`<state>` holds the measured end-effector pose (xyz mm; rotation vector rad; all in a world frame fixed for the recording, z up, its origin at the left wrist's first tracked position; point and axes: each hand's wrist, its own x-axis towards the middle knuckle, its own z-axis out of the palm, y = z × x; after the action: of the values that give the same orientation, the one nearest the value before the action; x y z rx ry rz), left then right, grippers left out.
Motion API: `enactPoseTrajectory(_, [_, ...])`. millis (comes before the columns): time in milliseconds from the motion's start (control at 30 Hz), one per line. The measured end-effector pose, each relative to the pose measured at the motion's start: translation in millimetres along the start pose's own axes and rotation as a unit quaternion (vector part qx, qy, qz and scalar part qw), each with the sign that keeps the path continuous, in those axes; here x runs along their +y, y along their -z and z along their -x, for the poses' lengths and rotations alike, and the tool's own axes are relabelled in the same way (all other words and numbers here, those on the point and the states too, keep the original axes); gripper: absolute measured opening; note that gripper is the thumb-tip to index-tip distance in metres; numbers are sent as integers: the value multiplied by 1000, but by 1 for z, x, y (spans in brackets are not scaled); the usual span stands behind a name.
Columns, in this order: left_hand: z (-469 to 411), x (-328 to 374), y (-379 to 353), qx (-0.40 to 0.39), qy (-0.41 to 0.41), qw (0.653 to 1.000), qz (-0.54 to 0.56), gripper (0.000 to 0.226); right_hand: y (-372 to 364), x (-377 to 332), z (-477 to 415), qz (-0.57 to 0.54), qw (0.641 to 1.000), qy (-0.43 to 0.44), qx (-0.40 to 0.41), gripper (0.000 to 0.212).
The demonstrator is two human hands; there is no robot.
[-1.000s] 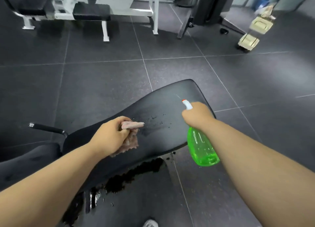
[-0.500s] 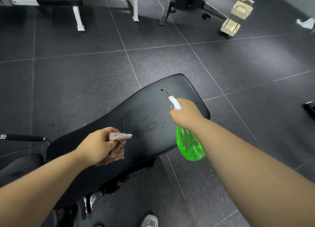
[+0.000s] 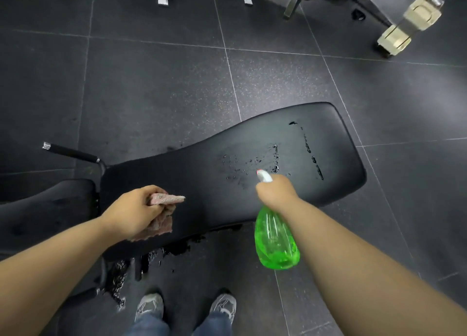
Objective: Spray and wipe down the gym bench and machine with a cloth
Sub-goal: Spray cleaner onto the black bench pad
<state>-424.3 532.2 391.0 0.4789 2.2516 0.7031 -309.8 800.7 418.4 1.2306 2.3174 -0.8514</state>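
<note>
- Landmark: gym bench (image 3: 202, 174), a black pad lying across the dark tiled floor (image 3: 151, 95). All positions below are taken from it.
- Right hand (image 3: 276, 193): over the bench's near edge, toward its wide end. The fingers wrap the neck of the green spray bottle (image 3: 275, 244). The trigger finger is hidden behind the hand.
- The bottle body hangs off the near edge and the nozzle (image 3: 264, 177) points across the pad, probably so the spray lands on the pad.
- Droplets (image 3: 252, 164): on the pad just beyond the nozzle, with a beaded line nearer the wide end. Judgement: this patch is sprayed but not yet wiped.
- Left hand (image 3: 131, 210): over the near edge, toward the narrow end. The fingers are curled round a folded pink cloth (image 3: 164, 199).
- A flat fold juts toward the wet patch. I cannot tell whether the cloth touches the pad.
- Judgement: the cloth is held beside the spray zone, out of the mist, ready to sweep across next.
- Wet dark puddle (image 3: 177, 249): on the floor under the near edge. It is likely runoff and a slip risk near the shoes (image 3: 149, 305).
</note>
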Motion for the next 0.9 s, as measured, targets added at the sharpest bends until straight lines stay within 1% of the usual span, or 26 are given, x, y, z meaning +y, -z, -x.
enactPoseTrajectory(67, [3,-17,6,6,13,1000,6,22,-3,-23,-8,-4,998,36,45,12])
enactPoseTrajectory(133, [8,-31,9,6,19,1000,14,22,-8,-35,-14,5,998,41,57,13])
enactPoseTrajectory(233, [16,-55,17,11,36,999,34,24,-35,-38,-13,29,999,-15,18,39])
enactPoseTrajectory(267, [20,-64,19,13,44,998,44,24,-49,-37,-11,47,998,-32,-5,39])
enactPoseTrajectory(333, [27,-81,21,16,58,996,62,25,-82,-35,0,89,991,-42,-93,33])
enactPoseTrajectory(367, [30,-88,23,15,64,995,75,24,-97,-35,7,98,987,-49,-118,30])
enactPoseTrajectory(400, [34,-97,25,13,72,993,95,24,-111,-38,12,81,987,-62,-127,31])
enactPoseTrajectory(467, [40,-111,27,8,82,989,125,24,-128,-47,16,20,991,-67,-111,30])
enactPoseTrajectory(500, [43,-118,28,11,87,987,135,24,-133,-58,17,6,994,-52,-101,26])
enactPoseTrajectory(600, [49,-141,34,27,95,985,141,26,-138,-100,9,-18,998,31,-56,19])
enactPoseTrajectory(667, [53,-157,37,33,104,982,151,26,-143,-126,3,-23,998,45,-32,25])
enactPoseTrajectory(767, [60,-180,37,38,123,974,185,28,-165,-144,1,-20,997,3,-72,17])
enactPoseTrajectory(800, [61,-183,36,39,126,972,193,28,-172,-142,3,-2,996,-10,-85,19])
enactPoseTrajectory(867, [66,-197,34,43,137,971,192,28,-193,-136,16,70,986,-3,-149,29])
enactPoseTrajectory(900, [69,-202,33,38,144,969,199,28,-202,-133,25,101,976,7,-195,27])
